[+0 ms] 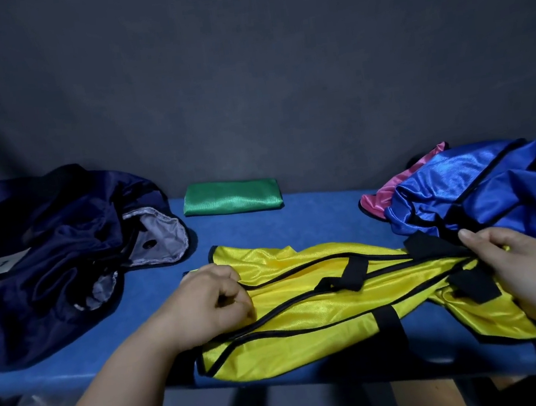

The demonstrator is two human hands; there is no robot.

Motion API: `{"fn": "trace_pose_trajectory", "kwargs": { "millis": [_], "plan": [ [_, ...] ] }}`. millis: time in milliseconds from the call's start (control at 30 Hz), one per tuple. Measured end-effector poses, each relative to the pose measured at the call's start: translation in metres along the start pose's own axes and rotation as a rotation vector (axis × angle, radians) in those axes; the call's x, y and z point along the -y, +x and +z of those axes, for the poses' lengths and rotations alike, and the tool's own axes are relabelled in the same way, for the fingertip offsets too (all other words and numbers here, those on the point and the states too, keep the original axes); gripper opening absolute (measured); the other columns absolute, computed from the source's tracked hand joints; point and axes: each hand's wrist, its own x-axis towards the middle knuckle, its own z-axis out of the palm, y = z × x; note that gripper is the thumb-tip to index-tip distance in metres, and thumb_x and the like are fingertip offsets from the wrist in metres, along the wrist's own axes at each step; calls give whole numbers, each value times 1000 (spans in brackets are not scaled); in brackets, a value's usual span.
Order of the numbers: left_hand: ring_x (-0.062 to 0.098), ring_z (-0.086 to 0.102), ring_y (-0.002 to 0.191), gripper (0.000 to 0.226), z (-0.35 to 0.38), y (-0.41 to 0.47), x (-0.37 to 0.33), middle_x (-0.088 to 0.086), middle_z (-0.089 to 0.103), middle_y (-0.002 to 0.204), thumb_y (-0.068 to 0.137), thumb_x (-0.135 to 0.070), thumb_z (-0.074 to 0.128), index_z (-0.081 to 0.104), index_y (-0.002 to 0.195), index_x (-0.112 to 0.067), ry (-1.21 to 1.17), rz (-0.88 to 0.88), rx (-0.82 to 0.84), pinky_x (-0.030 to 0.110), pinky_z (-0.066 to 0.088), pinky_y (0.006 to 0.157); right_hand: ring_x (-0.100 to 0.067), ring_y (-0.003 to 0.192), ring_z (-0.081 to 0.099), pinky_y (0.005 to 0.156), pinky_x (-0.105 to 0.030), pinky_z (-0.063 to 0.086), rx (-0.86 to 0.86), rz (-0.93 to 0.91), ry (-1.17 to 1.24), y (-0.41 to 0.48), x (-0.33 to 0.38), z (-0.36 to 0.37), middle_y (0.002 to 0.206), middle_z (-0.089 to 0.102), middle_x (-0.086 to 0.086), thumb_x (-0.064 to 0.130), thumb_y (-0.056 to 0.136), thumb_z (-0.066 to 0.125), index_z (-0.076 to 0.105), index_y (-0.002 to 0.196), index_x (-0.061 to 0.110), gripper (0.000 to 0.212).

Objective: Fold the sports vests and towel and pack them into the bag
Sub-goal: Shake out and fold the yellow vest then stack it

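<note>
Yellow vest (pixel 307 312) spread crumpled along near edge of blue table (pixel 295 219), held at both ends. Black-trimmed left edge pinched by left hand (pixel 211 304), fingers curled together on fabric. Right end gathered and gripped by right hand (pixel 510 261), fingers and thumb closed on it. Green folded cloth (pixel 232 197) laid at table's far edge, centre. Navy bag (pixel 63 248) slumped open at left. Blue vest (pixel 494 188) heaped at right, partly over pink vest (pixel 389 188).

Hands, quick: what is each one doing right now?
Left hand: fingers curled, pinching the left end of the yellow vest.
Right hand: gripping the same vest's right end.
</note>
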Motion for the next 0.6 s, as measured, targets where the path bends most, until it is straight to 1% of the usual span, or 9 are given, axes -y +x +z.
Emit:
{"fn": "trace_pose_trajectory", "kwargs": {
  "millis": [67, 100, 167, 200, 300, 400, 500, 533, 600],
  "plan": [
    [-3, 46, 94, 49, -1, -1, -1, -16, 50, 79, 55, -86, 55, 66, 70, -41, 58, -11, 20, 17, 30, 84, -6, 48, 47, 60, -36, 36, -5, 1, 4, -1, 1, 0, 52, 55, 6, 37, 88, 66, 61, 68, 8, 36],
    [-7, 43, 96, 59, -1, -1, -2, -19, 49, 81, 46, -95, 51, 63, 70, -43, 91, -15, 37, 15, 27, 86, -4, 46, 47, 59, -36, 36, -3, 1, 3, -1, 2, 1, 51, 55, 7, 37, 89, 66, 61, 69, 7, 36],
    [-14, 38, 98, 66, -2, -1, -2, -22, 47, 86, 38, -99, 44, 59, 73, -45, 126, -25, 71, 16, 26, 87, -1, 45, 47, 58, -35, 35, 0, 7, 1, -2, 2, 1, 50, 55, 7, 37, 89, 65, 61, 70, 6, 37],
    [-15, 36, 98, 67, -3, -1, -2, -23, 46, 88, 35, -99, 46, 58, 74, -45, 129, -32, 89, 18, 26, 87, 0, 44, 47, 58, -34, 35, 1, 13, 0, -3, 2, 0, 50, 55, 6, 37, 89, 65, 60, 70, 6, 37],
    [-15, 33, 99, 54, -5, -3, -5, -24, 43, 94, 42, -87, 54, 55, 80, -49, 146, -39, 143, 23, 26, 87, -2, 50, 52, 60, -35, 37, 2, 15, -7, -5, 4, 0, 54, 57, 4, 37, 89, 65, 61, 71, 5, 38],
    [-9, 30, 104, 44, -7, -6, -4, -29, 37, 103, 50, -76, 59, 52, 87, -53, 139, -31, 216, 22, 27, 91, -17, 61, 54, 60, -34, 37, -3, 10, -14, -7, 7, 0, 63, 60, -5, 35, 90, 64, 61, 72, 4, 37],
    [-11, 30, 108, 36, -11, -7, 0, -30, 36, 106, 67, -46, 76, 55, 95, -51, 90, -37, 247, 18, 30, 91, -21, 65, 55, 62, -36, 38, -3, 12, -12, -8, 7, 0, 66, 61, -8, 36, 90, 64, 62, 72, 6, 36],
    [-11, 30, 109, 34, -11, -7, 1, -28, 38, 106, 69, -38, 75, 57, 95, -50, 72, -35, 237, 15, 31, 90, -22, 65, 55, 62, -36, 38, -3, 14, -13, -8, 8, 1, 67, 62, -9, 37, 90, 64, 62, 71, 6, 36],
    [-9, 31, 112, 29, -10, -7, 2, -25, 43, 105, 68, -35, 65, 59, 92, -49, 24, -50, 203, 5, 29, 87, -20, 66, 56, 62, -35, 38, -3, 19, -21, -8, 8, 1, 67, 62, -6, 36, 90, 64, 61, 70, 7, 36]
  ]
}}
